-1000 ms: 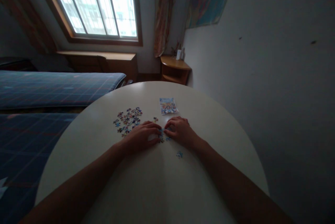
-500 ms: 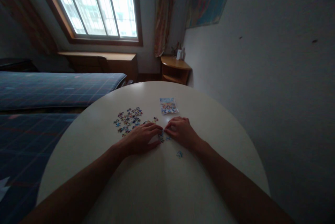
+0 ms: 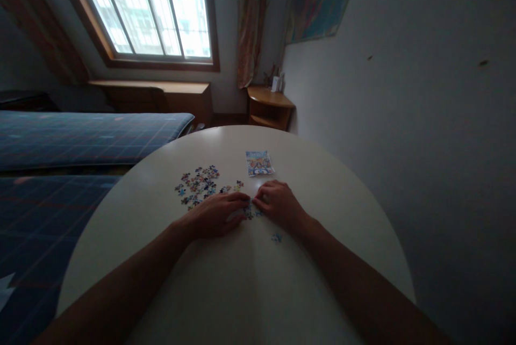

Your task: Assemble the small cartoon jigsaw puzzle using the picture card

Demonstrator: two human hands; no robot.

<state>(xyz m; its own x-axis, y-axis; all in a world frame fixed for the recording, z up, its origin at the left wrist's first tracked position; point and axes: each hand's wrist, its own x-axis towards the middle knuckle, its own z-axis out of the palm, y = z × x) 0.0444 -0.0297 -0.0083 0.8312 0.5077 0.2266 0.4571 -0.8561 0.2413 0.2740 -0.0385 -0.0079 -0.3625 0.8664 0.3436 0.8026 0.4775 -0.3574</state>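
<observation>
A small cluster of jigsaw puzzle pieces [image 3: 249, 214] lies on the round white table [image 3: 226, 286] between my hands. My left hand [image 3: 220, 213] grips the cluster from the left, thumb at the near side and fingers at the far side. Bent and pinched together, the fingers of my right hand [image 3: 278, 201] meet at the cluster's upper right on a puzzle piece, mostly hidden by the fingertips. Below my right wrist lies a separate bluish puzzle piece [image 3: 276, 237]. A pile of loose puzzle pieces [image 3: 199, 184] spreads beyond my left hand, which covers its near edge.
A printed picture sheet [image 3: 260, 163] lies flat on the table past my hands. Left of the table stands a bed with blue plaid covering [image 3: 88, 138]. A wooden corner stand [image 3: 270, 98] is behind the table, and a bare wall [image 3: 387, 119] runs along the right.
My left hand has shifted very slightly left and its fingers have drawn closer together. My right hand stays almost in place at the cluster.
</observation>
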